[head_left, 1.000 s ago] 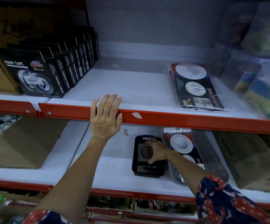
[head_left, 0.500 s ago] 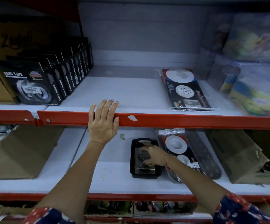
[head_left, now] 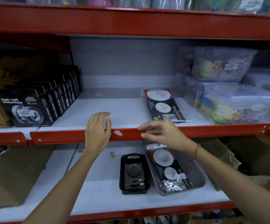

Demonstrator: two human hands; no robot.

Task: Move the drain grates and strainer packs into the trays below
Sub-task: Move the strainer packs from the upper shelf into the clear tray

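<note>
The upper shelf (head_left: pixel 115 110), white with a red front edge, carries a row of tape boxes (head_left: pixel 34 105) at its left end, one strainer pack (head_left: pixel 161 105) right of centre, and plastic containers (head_left: pixel 237 107) at its right end. The lower shelf (head_left: pixel 98 188) carries a black tray (head_left: pixel 133 173) and a grey tray (head_left: pixel 194 175) side by side, flanked by cardboard boxes (head_left: pixel 13 175).

We see bare white shelf behind the red rail (head_left: pixel 211 130), between the nano tape boxes (head_left: pixel 39 104) on its left and the strainer pack (head_left: pixel 162 105) toward its right. Clear bags (head_left: pixel 237 107) crowd the right end. Our left hand (head_left: pixel 98 128) and right hand (head_left: pixel 161 134) cross the rail's middle.
</note>
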